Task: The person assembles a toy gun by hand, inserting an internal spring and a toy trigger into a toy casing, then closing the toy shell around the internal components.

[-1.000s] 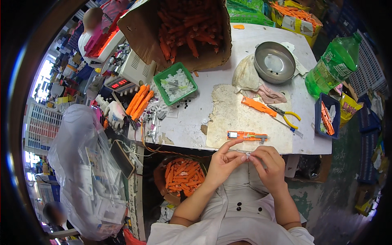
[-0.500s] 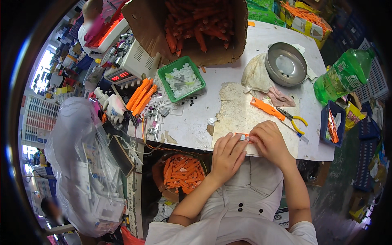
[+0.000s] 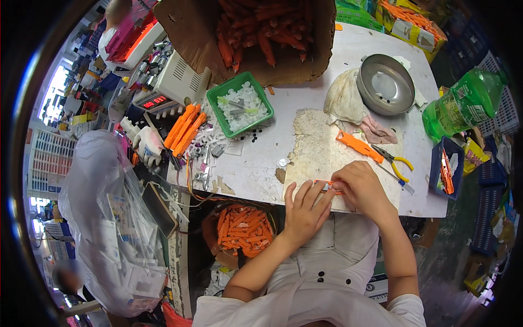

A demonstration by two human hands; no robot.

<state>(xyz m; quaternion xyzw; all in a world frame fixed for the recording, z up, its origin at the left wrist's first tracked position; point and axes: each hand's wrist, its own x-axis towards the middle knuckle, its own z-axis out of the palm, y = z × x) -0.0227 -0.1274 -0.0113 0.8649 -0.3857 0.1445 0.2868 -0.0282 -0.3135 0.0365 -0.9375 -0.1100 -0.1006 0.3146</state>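
A small orange plastic casing [image 3: 317, 181] with a pale piece in it lies at the near edge of the worn board [image 3: 310, 147]. My left hand [image 3: 306, 210] steadies the casing with its fingertips, the fingers somewhat spread. At the casing's right end, my right hand [image 3: 362, 188] has thumb and fingers pinched together; my fingers hide much of the part. Just beyond my right hand lie a longer orange casing [image 3: 359, 146], yellow-handled pliers [image 3: 395, 159] and a thin screwdriver [image 3: 399, 180].
A cardboard box [image 3: 190, 32] of orange parts stands at the back, beside a green basket [image 3: 218, 111] of white pieces. To the right are a metal bowl [image 3: 408, 90], a green bottle [image 3: 463, 106] and a blue bin [image 3: 436, 177]. Orange parts [image 3: 245, 229] fill a container below the table.
My left fingers have spread apart and shifted slightly along the casing. My right hand stays pinched at its right end. The whole view has shifted a little.
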